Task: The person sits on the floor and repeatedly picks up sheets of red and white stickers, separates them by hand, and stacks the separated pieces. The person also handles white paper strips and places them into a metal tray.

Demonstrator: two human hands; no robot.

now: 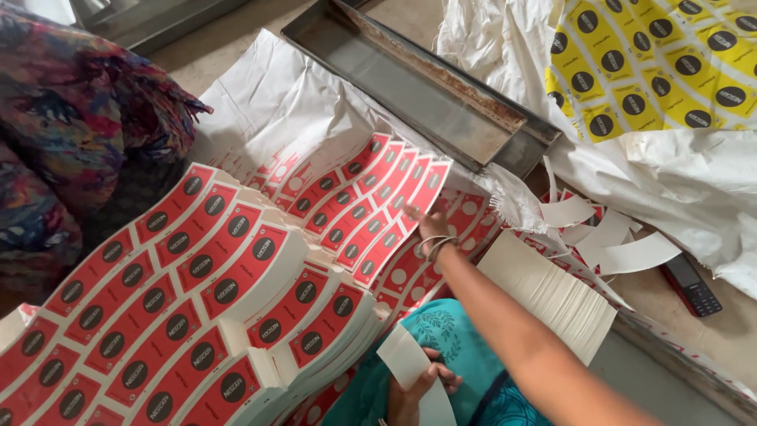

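My right hand (426, 226), with bangles on the wrist, reaches forward to a fanned row of red curved card blanks (371, 201) printed with dark round marks. It touches the near end of the rightmost blanks, and the back of the hand hides the fingertips. My left hand (416, 392) is low by my teal-clothed lap and holds a plain white curved card blank (404, 359). Big stacks of the same red blanks (181, 300) fill the left side.
A neat stack of white blanks (552, 293) lies right of my arm, with loose white pieces (611, 237) beyond. A long metal tray (426, 87) sits at the back, yellow printed sheets (654, 63) on white sacking top right, a dark phone (691, 285), and colourful cloth (63, 118) left.
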